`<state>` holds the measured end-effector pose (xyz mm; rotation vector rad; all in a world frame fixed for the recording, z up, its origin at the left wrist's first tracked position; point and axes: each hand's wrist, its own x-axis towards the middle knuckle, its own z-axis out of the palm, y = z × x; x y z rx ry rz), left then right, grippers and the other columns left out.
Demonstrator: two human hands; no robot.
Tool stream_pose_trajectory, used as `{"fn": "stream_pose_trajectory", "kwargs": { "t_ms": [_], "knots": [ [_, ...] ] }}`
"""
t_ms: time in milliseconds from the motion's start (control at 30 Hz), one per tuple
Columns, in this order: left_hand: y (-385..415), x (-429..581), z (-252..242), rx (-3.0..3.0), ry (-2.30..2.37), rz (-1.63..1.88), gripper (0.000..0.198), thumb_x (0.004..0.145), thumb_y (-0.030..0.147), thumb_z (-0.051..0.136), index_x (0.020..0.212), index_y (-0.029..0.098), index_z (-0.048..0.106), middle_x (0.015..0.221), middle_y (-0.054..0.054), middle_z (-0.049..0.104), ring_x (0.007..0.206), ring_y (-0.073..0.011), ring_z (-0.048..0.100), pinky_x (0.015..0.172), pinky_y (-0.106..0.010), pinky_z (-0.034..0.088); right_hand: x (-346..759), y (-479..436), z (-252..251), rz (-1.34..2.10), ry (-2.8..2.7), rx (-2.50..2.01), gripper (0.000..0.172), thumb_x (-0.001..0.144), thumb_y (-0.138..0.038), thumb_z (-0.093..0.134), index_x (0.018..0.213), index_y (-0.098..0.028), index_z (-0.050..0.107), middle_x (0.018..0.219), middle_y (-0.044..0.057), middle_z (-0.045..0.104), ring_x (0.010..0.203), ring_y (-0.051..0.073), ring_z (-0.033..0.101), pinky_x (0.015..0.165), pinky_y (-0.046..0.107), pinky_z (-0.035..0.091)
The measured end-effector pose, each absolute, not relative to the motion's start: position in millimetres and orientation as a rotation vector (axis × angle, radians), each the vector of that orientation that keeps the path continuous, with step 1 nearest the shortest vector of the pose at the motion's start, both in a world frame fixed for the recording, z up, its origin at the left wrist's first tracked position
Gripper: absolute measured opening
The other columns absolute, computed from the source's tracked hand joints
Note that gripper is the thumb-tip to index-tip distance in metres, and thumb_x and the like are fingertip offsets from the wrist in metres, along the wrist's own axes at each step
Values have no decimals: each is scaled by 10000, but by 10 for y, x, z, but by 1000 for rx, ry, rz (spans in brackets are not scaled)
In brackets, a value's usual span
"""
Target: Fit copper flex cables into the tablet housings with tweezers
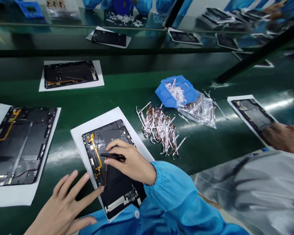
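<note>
An opened tablet (101,135), its inside facing up, lies slanted on a white sheet (77,133) in front of me. My right hand (131,161) is closed around black tweezers (114,156), whose tips point left over the tablet. Below the tips runs a thin brown flex cable (106,174). Spread fingers show on my left hand (68,199), which holds nothing. Its index fingertip rests at the lower end of that cable, by the tablet's left edge. An orange flex cable (98,158) runs along the tablet's left side. My right hand covers part of the tablet's middle.
Loose flex strips (161,129) are heaped right of the tablet, beside a blue bin (168,96) and a clear plastic bag (202,112). Other opened tablets lie left (24,140) and behind (71,73). At right, a co-worker's hand (284,135) touches another tablet (253,114).
</note>
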<state>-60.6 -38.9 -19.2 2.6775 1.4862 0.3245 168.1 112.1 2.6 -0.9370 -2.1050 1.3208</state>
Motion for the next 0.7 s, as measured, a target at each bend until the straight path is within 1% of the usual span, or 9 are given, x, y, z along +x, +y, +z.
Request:
{"fn": "stream_pose_trajectory", "kwargs": {
  "t_ms": [67, 133, 200, 267, 367, 500, 633, 700],
  "knots": [
    [-364, -591, -184, 2634, 1492, 360, 699, 741, 734, 636, 1382, 495, 488, 1389, -55, 427, 1474, -302, 123, 1210, -384, -4, 1683, 1136, -13, 1323, -2096, -945, 85, 870, -204, 707, 942, -161, 721, 1072, 56, 665, 953, 162, 666, 907, 287, 524],
    [-336, -584, -184, 2640, 1470, 345, 682, 769, 714, 622, 1395, 491, 472, 1388, -78, 419, 1497, -299, 56, 1203, -383, -17, 1680, 1147, -46, 1323, -2091, -950, 92, 865, -194, 712, 949, -159, 726, 1070, 56, 666, 947, 163, 665, 896, 287, 526],
    [-309, -588, -189, 2656, 1448, 299, 670, 799, 689, 608, 1415, 481, 448, 1414, -109, 397, 1507, -322, 1, 1194, -408, -17, 1673, 1152, -72, 1327, -2083, -958, 104, 861, -182, 713, 959, -150, 728, 1061, 56, 669, 935, 162, 667, 880, 282, 527],
    [-289, -597, -195, 2667, 1425, 260, 677, 817, 682, 588, 1438, 468, 420, 1451, -138, 364, 1506, -353, -24, 1181, -437, 0, 1664, 1154, -90, 1336, -2072, -968, 103, 857, -173, 715, 954, -141, 730, 1053, 58, 671, 927, 162, 671, 868, 277, 528],
    [-283, -611, -208, 2661, 1415, 254, 716, 820, 719, 541, 1466, 455, 379, 1491, -161, 326, 1500, -385, -16, 1157, -459, 38, 1650, 1157, -108, 1340, -2070, -975, 95, 853, -167, 718, 943, -138, 729, 1052, 59, 674, 930, 167, 677, 871, 279, 526],
    [-309, -613, -226, 2650, 1410, 211, 743, 821, 764, 465, 1485, 454, 342, 1557, -164, 250, 1493, -409, 7, 1109, -479, 108, 1638, 1165, -123, 1333, -2087, -978, 88, 855, -175, 718, 937, -147, 725, 1052, 55, 679, 938, 171, 677, 890, 291, 524],
    [-325, -594, -219, 2626, 1433, 165, 705, 835, 764, 436, 1468, 460, 375, 1598, -143, 192, 1476, -438, 67, 1045, -510, 189, 1634, 1157, -130, 1321, -2093, -984, 74, 860, -182, 712, 928, -153, 724, 1051, 50, 679, 940, 170, 674, 894, 298, 526],
    [-315, -586, -203, 2617, 1425, 164, 678, 848, 756, 431, 1455, 454, 403, 1608, -135, 179, 1470, -439, 93, 1028, -521, 213, 1634, 1148, -128, 1315, -2096, -980, 77, 863, -179, 708, 931, -146, 723, 1051, 54, 677, 939, 171, 673, 893, 297, 528]
  ]
}}
